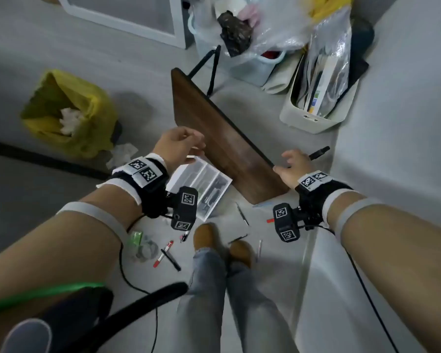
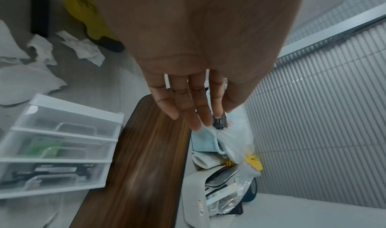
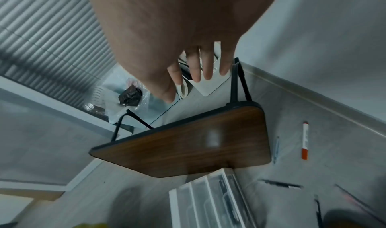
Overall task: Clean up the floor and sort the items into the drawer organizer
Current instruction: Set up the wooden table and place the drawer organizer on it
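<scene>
We stand over a messy floor [image 1: 285, 118], both hands out over a small wood-top bench [image 1: 222, 138] tipped on its edge at frame centre, black legs pointing to the upper part of the frame. Left hand [image 1: 178, 146] hovers w/ fingers loosely spread, holding nothing; the left wrist view shows them straight. Right hand [image 1: 290, 166] sits at the bench's near edge, fingers relaxed and empty too; we can't tell if it touches the edge.

The drawer organizer [image 1: 201, 184] lies on its side just below the left hand, beside the bench, clear plastic w/ white frame, three drawers w/ stuff inside. It looks light but rigid, prob. slick, and the drawers may slide out if tilted, so we'd take it by the white frame, both sides.

Loose items sit lower centre, around our shoes: a red-capped marker [image 1: 163, 253], a black pen [image 1: 171, 259], thin tweezers-like tools [image 1: 242, 214], a green bit near a tangle of wire [image 1: 135, 238]. All small, light, stiff; the thin ones lie flat on the smooth floor, so pinching by the tip or sliding them first seems wise.

Upper left there's a yellow-lined bin [image 1: 69, 113] w/ crumpled tissues [image 1: 122, 151] by it; upper right, baskets [image 1: 313, 118] stuffed w/ plastic bags. Tight room, grey floor, low ledge on the right.
</scene>
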`<state>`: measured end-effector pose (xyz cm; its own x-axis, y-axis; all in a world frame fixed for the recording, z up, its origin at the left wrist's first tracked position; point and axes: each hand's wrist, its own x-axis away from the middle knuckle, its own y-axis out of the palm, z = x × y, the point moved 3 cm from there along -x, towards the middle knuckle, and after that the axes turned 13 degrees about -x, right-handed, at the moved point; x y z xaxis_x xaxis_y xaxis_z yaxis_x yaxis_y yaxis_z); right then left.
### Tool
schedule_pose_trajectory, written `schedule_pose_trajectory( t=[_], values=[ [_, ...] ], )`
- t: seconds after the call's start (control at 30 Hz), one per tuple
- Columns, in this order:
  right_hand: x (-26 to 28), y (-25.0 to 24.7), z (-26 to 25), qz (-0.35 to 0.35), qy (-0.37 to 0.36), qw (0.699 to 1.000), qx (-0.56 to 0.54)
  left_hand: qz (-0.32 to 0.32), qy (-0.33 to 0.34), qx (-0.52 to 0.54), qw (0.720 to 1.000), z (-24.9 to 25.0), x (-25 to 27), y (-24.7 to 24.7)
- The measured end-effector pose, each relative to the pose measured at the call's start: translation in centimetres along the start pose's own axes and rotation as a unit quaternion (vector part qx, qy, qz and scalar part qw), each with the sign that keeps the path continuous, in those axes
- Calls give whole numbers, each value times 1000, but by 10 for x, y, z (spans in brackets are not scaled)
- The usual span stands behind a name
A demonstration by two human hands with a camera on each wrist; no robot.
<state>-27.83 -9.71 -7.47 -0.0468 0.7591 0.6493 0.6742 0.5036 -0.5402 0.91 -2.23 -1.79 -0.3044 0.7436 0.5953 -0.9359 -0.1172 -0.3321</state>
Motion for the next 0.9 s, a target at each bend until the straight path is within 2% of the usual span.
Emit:
schedule_pose_trajectory(
  t=[0.07, 0.17, 0.3, 0.4, 0.5, 0.6, 0.73, 0.9],
  values=[
    [-33, 15, 4, 31, -23, 999, 39, 12, 15, -10, 1000, -15, -39, 7],
    [-82, 53, 15, 5, -15, 998, 60, 16, 15, -16, 1000, -52, -88, 19],
    [-130, 87, 28, -13, 2, 1000, 16, 20, 19, -12, 1000, -77, -140, 34],
    [-145, 92, 37, 36, -90, 990, 103, 18, 18, -16, 1000, -91, -165, 49],
    [-141, 87, 35, 54, -172, 968, 173, 20, -13, -4, 1000, -105, -177, 63],
    [-135, 75, 6, 58, -229, 950, 202, 10, -57, -2, 998, -111, -178, 72],
    [-144, 36, -22, 76, -242, 946, 203, -4, -129, 5, 992, -114, -171, 78],
    [-155, -8, -48, 88, -286, 938, 174, -10, -183, -1, 983, -119, -173, 73]
  ],
)
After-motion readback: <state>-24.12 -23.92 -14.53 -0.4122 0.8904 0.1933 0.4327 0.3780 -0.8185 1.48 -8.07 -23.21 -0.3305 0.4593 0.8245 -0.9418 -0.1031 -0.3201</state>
